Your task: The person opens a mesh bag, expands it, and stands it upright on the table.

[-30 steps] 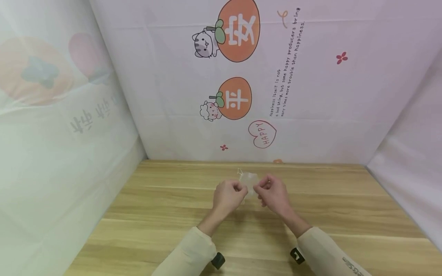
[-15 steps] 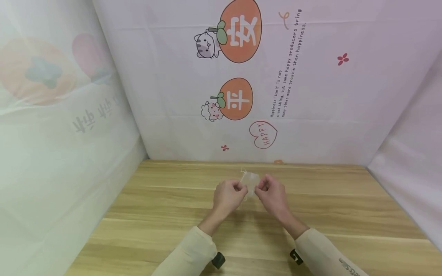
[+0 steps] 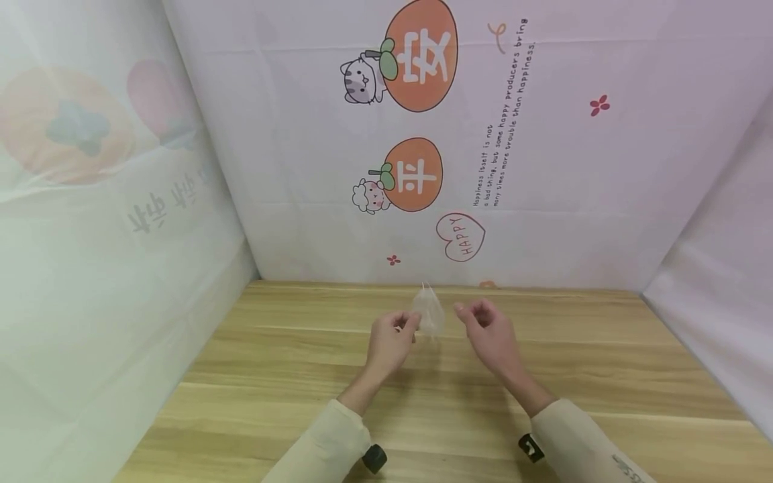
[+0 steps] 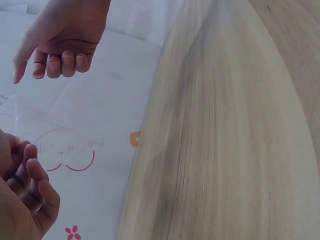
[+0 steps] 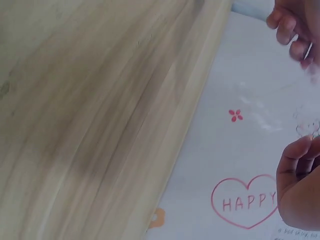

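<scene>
A small, limp, see-through white drawstring bag (image 3: pixel 430 315), like a tea filter bag, hangs above the table near its back edge. My left hand (image 3: pixel 391 341) pinches its left side between thumb and finger. To the right of the bag, apart from it, is my right hand (image 3: pixel 492 335), its fingers loosely bent with nothing seen between them. In the left wrist view the right hand (image 4: pixel 70 37) is at the top, and the left hand (image 4: pixel 27 192) at lower left. The bag is faint in both wrist views. The right wrist view cuts off both hands.
A wooden table (image 3: pixel 290 376) lies under my hands. White printed cloth (image 3: pixel 314 147) stands upright behind it, with cloth on the left (image 3: pixel 121 282) and right (image 3: pixel 725 268) sides too. A dark strap piece (image 3: pixel 374 458) sits at each sleeve.
My right hand has let go of the bag and moved right, away from it. The left hand has shifted slightly left. The bag now hangs more upright, its top pointing up.
</scene>
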The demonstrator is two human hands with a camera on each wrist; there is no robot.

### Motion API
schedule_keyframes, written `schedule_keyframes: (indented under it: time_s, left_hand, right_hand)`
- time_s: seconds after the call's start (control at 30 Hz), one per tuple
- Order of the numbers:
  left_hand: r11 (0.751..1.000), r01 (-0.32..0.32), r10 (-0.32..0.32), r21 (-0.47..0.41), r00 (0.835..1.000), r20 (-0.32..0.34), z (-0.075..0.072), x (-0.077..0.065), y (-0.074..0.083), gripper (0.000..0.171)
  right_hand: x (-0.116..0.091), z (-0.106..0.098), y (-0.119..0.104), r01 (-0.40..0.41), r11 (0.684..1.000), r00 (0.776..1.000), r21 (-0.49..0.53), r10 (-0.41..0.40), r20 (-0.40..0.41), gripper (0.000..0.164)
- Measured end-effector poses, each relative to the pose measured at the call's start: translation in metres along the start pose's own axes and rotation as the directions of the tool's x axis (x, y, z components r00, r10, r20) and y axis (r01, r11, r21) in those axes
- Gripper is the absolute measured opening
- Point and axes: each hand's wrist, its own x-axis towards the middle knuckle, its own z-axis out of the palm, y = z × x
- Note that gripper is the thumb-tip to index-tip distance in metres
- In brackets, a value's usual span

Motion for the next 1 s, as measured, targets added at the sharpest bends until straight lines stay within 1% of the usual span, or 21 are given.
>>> schedule_keyframes:
  time_s: [0.07,0.13,0.2,0.3,0.4,0.5,0.6,0.67,0.73,0.8,0.87,0.93,1.0]
  left_hand:
    - [0.993,0.005,-0.005,-0.118,1.000,-0.004,-0.001,0.000,-0.001,0.037]
    - [0.973,-0.001,0.001,-0.229,1.000,0.000,-0.002,0.000,-0.002,0.041]
    - [0.948,-0.011,0.013,-0.318,1.000,0.004,-0.002,0.000,-0.003,0.043]
    - [0.912,-0.034,0.040,-0.409,0.999,0.008,-0.002,0.000,-0.005,0.043]
    - [0.881,-0.042,0.056,-0.472,0.998,0.015,0.000,-0.001,-0.006,0.038]
    - [0.853,-0.040,0.065,-0.521,0.997,0.029,0.003,-0.001,-0.006,0.030]
    - [0.831,-0.018,0.053,-0.556,0.998,0.047,0.007,-0.002,-0.005,0.026]
    - [0.823,0.010,0.027,-0.568,0.998,0.058,0.009,-0.003,-0.005,0.026]
    - [0.816,0.039,0.002,-0.577,0.997,0.071,0.012,-0.004,-0.005,0.025]
    - [0.813,0.061,-0.017,-0.579,0.997,0.082,0.014,-0.005,-0.005,0.025]
    - [0.813,0.091,-0.037,-0.574,0.994,0.105,0.015,-0.006,-0.004,0.025]
    - [0.813,0.128,-0.058,-0.568,0.989,0.139,0.016,-0.007,-0.003,0.024]
    - [0.815,0.168,-0.077,-0.554,0.980,0.184,0.016,-0.008,-0.003,0.026]
  right_hand:
    - [0.002,-0.004,0.001,-0.025,0.998,1.000,0.050,0.025,0.008,0.036]
    - [0.003,-0.007,0.002,-0.050,0.994,0.999,0.094,0.048,0.021,0.037]
    - [0.005,-0.009,0.004,-0.070,0.989,0.997,0.129,0.066,0.034,0.036]
    - [0.007,-0.008,0.007,-0.102,0.982,0.994,0.159,0.093,0.064,0.037]
    - [0.009,-0.006,0.010,-0.150,0.968,0.984,0.203,0.127,0.121,0.043]
    - [0.010,-0.004,0.010,-0.237,0.928,0.958,0.286,0.174,0.227,0.052]
    - [0.009,-0.003,0.008,-0.332,0.870,0.914,0.363,0.202,0.352,0.056]
    - [0.008,-0.002,0.006,-0.374,0.837,0.887,0.400,0.196,0.419,0.053]
    - [0.007,-0.001,0.004,-0.395,0.813,0.872,0.428,0.185,0.454,0.046]
    - [0.007,0.000,0.003,-0.396,0.798,0.871,0.455,0.169,0.462,0.034]
    - [0.007,0.001,0.003,-0.387,0.788,0.878,0.479,0.156,0.453,0.026]
    - [0.007,0.001,0.004,-0.379,0.781,0.886,0.496,0.151,0.439,0.022]
    - [0.007,0.001,0.005,-0.368,0.780,0.894,0.506,0.146,0.424,0.021]
